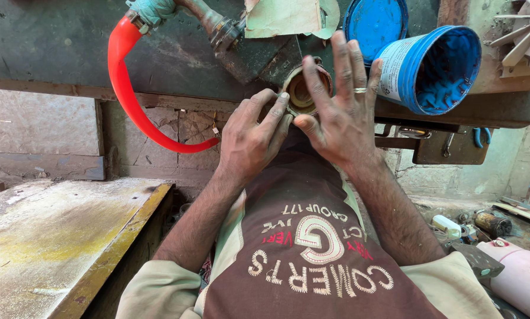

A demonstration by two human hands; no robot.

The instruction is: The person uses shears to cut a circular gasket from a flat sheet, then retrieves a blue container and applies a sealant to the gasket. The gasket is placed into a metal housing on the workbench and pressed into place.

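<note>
My left hand (250, 139) and right hand (339, 109) meet on a round part (300, 94) at the bench (52, 47) edge. A hose (129, 94) curves to the left; a tipped tub (433, 68) lies right, its lid (376, 20) behind.

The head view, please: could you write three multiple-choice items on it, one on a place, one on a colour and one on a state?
1. Where is the round brown part that both hands work on?
A. at the workbench edge
B. on the floor
C. inside the tub

2. What colour is the curved hose?
A. green
B. red
C. white

3. How does the blue tub stand?
A. upright with its lid on
B. upside down
C. tipped on its side, open

Answers: 1 A, the left hand and right hand meet on it at the edge of the workbench; 2 B, it is bright red throughout; 3 C, its open mouth faces the camera.
</note>
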